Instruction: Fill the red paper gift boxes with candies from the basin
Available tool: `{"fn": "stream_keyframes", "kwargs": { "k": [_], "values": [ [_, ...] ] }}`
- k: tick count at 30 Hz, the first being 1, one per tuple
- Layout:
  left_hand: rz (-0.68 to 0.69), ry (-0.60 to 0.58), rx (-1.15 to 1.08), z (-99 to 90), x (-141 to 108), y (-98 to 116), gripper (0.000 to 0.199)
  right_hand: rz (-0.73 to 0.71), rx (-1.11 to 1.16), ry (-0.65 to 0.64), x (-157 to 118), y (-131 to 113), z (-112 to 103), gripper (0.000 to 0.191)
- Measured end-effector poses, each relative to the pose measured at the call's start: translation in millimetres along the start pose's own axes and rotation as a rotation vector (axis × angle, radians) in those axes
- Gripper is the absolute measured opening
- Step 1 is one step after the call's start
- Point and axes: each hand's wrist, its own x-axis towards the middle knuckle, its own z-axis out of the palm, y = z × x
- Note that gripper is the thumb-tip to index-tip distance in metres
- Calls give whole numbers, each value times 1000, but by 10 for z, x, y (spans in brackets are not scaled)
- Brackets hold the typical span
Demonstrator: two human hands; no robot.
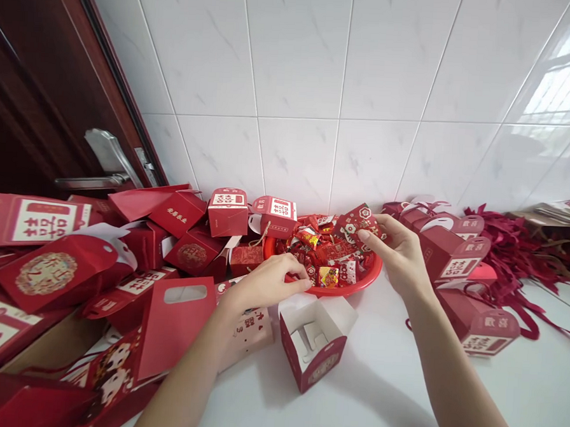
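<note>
The right hand (400,248) pinches a patterned red packet (354,226); the left hand's (276,278) grip I cannot tell. Lower-centre gift box (312,352) stands open, seemingly unfilled; right-side boxes (457,257) look closed.

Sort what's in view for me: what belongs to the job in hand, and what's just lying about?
In the job, it seems: patterned red item in the right hand; wrapped sweets; red bowl, left hand over its edge; open box.

Probably just lying about: boxes heaped at left; boxes grouped at right; dark red strands.

White-patterned red packet (352,225), white-lined crimson box (312,352)
</note>
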Motion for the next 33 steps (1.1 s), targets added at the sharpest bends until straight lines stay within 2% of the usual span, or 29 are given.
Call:
{"fn": "stream_keyframes", "kwargs": {
  "k": [5,11,15,18,22,26,30,33],
  "values": [
    [-92,-96,125,-18,-256,-24,32,2,-35,-207,-71,-109,59,27],
    [-188,-240,172,-112,-382,-23,38,74,-138,-594,-152,-94,169,24],
    [-188,-265,175,-131,-402,-48,42,45,-245,-644,-175,-52,208,20],
    [-186,-294,178,-116,-406,-68,45,56,-258,-727,-186,-68,209,18],
    [-173,-347,191,-103,-398,-53,49,-1,-285,-818,-202,-79,225,17],
    [-179,-372,206,-96,-389,-32,50,-22,-325,-801,-212,-49,250,15],
    [-174,-360,198,-83,-396,-37,41,-30,-344,-762,-200,-33,238,13],
    [-162,-365,191,-74,-400,-32,35,9,-362,-817,-196,-24,234,14]
  ]
}}
